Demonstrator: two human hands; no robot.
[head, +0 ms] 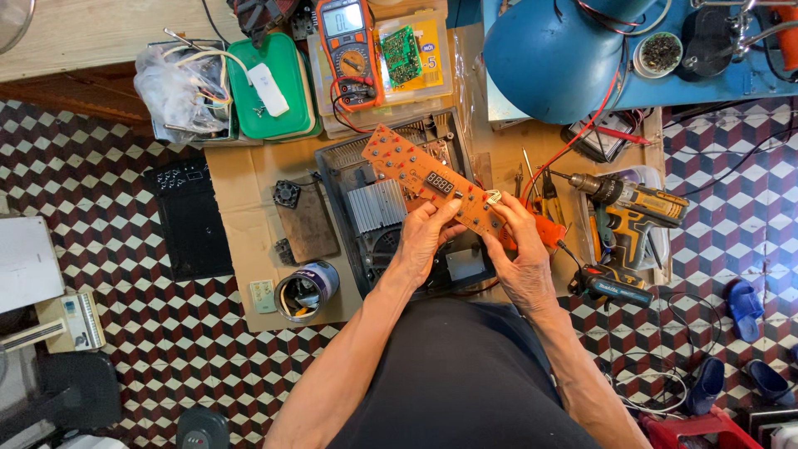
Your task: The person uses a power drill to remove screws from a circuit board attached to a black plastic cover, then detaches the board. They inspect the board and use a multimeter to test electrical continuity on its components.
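Observation:
I hold a long orange circuit board [411, 166] with a small digit display, tilted from upper left to lower right. My left hand [422, 241] grips its lower edge near the display. My right hand [519, 258] grips the board's right end, fingers by a small white part. Under the board lies an opened black appliance case [378, 224] with a ribbed metal heat sink [376, 205] and a fan inside.
An orange multimeter [349, 50] and a green circuit board [402, 54] lie at the top. A cordless drill [632, 212] and screwdrivers sit to the right, a tin can [304, 290] to the left, a blue lamp shade [553, 54] above. Cardboard [249, 216] covers the tiled floor.

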